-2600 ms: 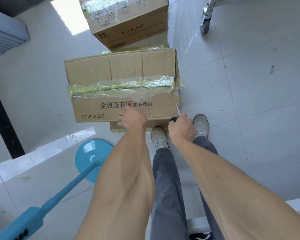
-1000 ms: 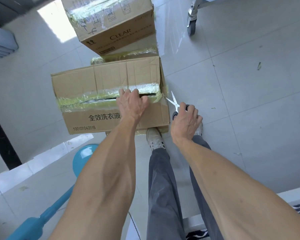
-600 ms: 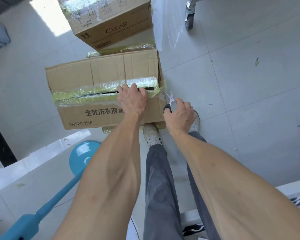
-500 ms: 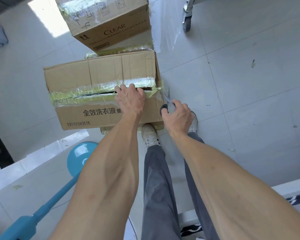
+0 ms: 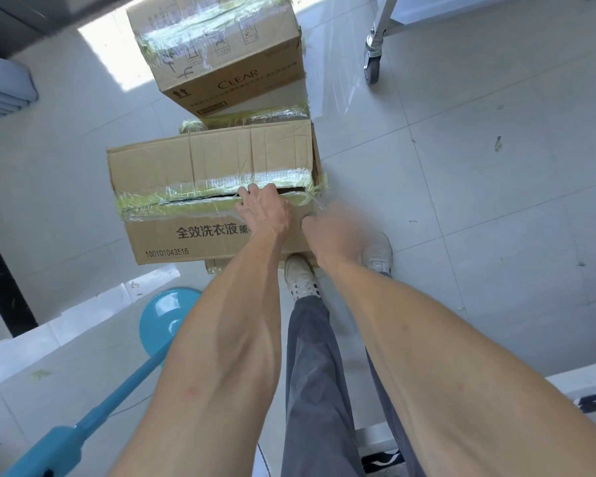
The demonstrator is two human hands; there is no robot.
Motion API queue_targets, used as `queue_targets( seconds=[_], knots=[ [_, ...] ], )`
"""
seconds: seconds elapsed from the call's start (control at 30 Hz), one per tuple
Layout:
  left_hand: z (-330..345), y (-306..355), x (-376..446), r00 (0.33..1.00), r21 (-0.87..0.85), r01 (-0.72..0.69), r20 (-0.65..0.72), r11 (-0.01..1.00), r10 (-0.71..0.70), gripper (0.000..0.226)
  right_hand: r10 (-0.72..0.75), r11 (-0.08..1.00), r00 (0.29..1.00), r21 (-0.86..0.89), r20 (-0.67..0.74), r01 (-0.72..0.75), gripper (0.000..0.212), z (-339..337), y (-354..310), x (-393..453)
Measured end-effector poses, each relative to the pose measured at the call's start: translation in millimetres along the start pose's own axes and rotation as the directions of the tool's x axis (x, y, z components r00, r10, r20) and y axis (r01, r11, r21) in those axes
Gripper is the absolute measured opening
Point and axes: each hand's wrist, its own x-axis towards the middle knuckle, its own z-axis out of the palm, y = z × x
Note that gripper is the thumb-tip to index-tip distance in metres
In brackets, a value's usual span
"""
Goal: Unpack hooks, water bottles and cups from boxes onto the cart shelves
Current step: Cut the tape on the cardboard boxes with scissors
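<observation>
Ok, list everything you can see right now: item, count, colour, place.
near box: 1, brown, taped seam slit, on the floor ahead
far box: 1, brown, marked CLEAR, taped, behind the near box
cart wheel: 1, grey, top right
stand: 1, blue, round base and pole, lower left
floor: pale tiles
shoes: 2, white
trousers: grey
left hand: fingers at the slit seam
right hand: blurred, at the box's right corner; any tool in it unclear
</observation>
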Motion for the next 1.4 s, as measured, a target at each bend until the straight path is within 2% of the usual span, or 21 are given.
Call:
queue_targets(
  seconds=[0.07,0.2,0.5,0.57,0.7,0.87,1.13,1.27,1.4],
  knots=[
    [3.1,-1.4,-0.4,1.000,0.005,-0.008,0.000,1.000,0.008,0.018,0.044,0.999,0.997,-0.026,0.057,-0.043,0.022,-3.4,-7.5,4.5],
    [4.6,1.1,-1.3,1.000,-0.020,0.007,-0.029,1.000,-0.007,0.011,0.035,0.999,0.995,-0.036,0.095,-0.032,0.009,-7.1,-10.8,10.9],
    [2.2,1.0,1.3,0.999,-0.006,-0.002,-0.038,1.000,0.001,0.015,0.016,0.994,1.000,-0.110,-0.010,-0.017,0.009,-3.1,6.3,9.6],
    [0.5,0.7,2.7,0.999,-0.008,-0.003,-0.039,1.000,0.002,0.014,-0.026,0.992,0.999,-0.127,-0.022,0.023,0.003,-2.0,6.5,8.6],
    [-1.7,2.7,3.5,0.999,-0.010,0.033,-0.027,0.999,-0.033,0.013,-0.086,0.984,0.996,-0.157,0.022,0.089,0.015,3.1,-3.2,1.4],
    [-0.9,-0.2,3.2,0.999,-0.026,0.047,0.002,0.999,-0.047,0.015,0.106,0.994,0.994,-0.021,0.001,-0.106,0.019,3.8,-25.6,-7.5],
    [3.6,-3.7,2.3,0.997,-0.129,0.067,-0.023,0.989,-0.071,0.024,0.085,0.993,0.990,-0.077,-0.111,-0.094,0.018,5.2,-25.6,-24.6],
    [4.9,-10.9,3.9,0.992,-0.219,0.120,0.001,0.968,-0.122,0.028,0.108,0.991,0.980,-0.057,-0.169,-0.119,0.023,7.0,-23.2,-32.1],
    [4.5,-17.4,7.5,0.999,-0.305,0.040,0.014,0.952,-0.038,0.034,0.178,0.980,0.980,-0.073,-0.087,-0.184,0.028,-3.1,-20.8,-15.6]
  ],
)
